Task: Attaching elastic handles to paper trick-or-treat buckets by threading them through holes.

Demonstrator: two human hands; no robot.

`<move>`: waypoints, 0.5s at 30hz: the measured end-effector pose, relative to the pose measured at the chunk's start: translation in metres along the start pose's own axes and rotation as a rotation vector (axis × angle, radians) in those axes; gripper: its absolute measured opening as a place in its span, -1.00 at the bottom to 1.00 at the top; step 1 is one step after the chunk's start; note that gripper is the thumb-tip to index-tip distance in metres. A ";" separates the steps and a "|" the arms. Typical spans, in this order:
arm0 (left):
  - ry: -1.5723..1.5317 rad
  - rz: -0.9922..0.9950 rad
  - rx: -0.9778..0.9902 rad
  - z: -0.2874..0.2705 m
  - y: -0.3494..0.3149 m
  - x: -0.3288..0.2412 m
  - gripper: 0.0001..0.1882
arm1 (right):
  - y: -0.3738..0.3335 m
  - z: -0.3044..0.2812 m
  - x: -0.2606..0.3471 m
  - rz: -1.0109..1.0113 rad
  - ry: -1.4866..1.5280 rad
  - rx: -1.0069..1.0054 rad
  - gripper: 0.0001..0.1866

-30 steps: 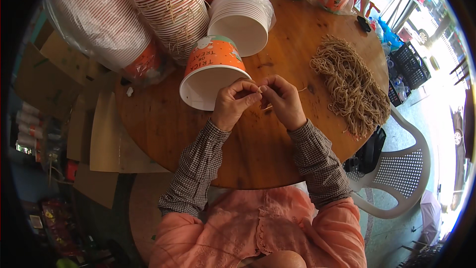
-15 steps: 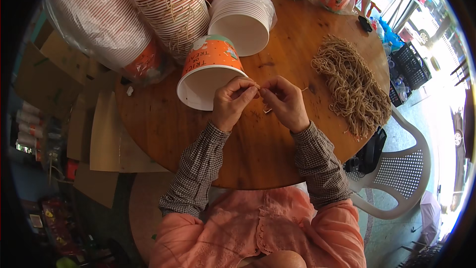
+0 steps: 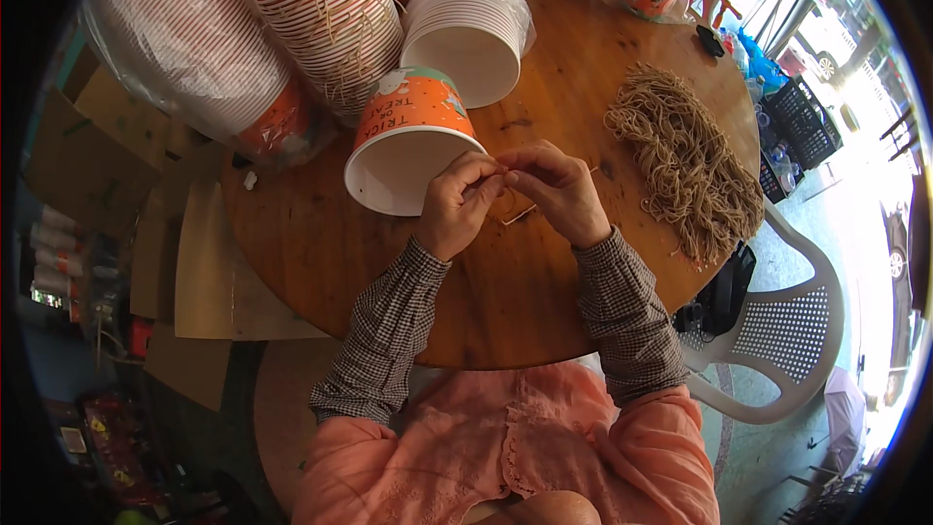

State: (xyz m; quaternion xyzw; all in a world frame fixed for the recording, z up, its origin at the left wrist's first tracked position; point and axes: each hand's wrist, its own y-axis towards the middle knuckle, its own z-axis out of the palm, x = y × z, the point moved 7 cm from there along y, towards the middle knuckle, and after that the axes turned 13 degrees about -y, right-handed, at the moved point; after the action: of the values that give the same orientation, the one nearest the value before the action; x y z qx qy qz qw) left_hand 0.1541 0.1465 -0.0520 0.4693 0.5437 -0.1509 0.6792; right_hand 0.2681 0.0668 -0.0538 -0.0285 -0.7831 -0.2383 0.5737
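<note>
Fingertips together, my left hand point(image 3: 455, 202) and my right hand point(image 3: 558, 196) pinch a thin tan string point(image 3: 520, 216) over the table. A bent bit of it hangs below the fingers, and a short end pokes out past my right hand; the part between the fingertips is hidden. Just beyond my left hand lies an orange paper bucket point(image 3: 413, 115) on its side, its white mouth facing me. To the right rests a big tangled bundle of similar string point(image 3: 686, 165).
Nested white buckets point(image 3: 465, 53) lie behind the orange one. Tall bucket stacks point(image 3: 330, 29), some in clear plastic, crowd the far left of the round wooden table point(image 3: 466, 321). More stand at the back. A plastic chair point(image 3: 787, 331) is at right, cardboard point(image 3: 206, 262) at left.
My right hand's fingers have shifted slightly up and left, over the left fingertips. More of the bent string shows below the hands. The view has shifted slightly.
</note>
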 end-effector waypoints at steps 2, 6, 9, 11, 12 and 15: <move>0.007 -0.016 0.045 0.000 0.001 0.001 -0.90 | 0.000 0.000 -0.001 -0.018 0.013 0.017 -0.83; -0.009 -0.096 0.127 0.004 0.002 0.003 -0.89 | 0.000 0.000 -0.003 -0.007 0.008 0.056 -0.88; -0.045 -0.129 0.170 0.004 0.002 0.004 -0.87 | 0.001 -0.002 0.000 -0.015 -0.152 0.062 -0.91; -0.080 -0.123 0.147 0.005 0.001 0.003 -0.87 | 0.000 -0.001 -0.002 0.032 -0.144 0.059 -0.92; -0.115 -0.115 0.122 0.005 0.000 0.002 -0.87 | 0.000 -0.001 -0.005 0.078 -0.135 0.058 -0.92; -0.158 -0.210 0.037 0.001 0.000 0.010 -0.87 | 0.000 -0.005 -0.008 0.140 0.096 -0.011 -0.92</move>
State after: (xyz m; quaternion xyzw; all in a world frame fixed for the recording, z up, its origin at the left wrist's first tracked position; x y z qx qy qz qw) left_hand 0.1580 0.1483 -0.0606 0.4087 0.5317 -0.2677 0.6918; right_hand 0.2757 0.0664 -0.0602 -0.0751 -0.7495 -0.2031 0.6255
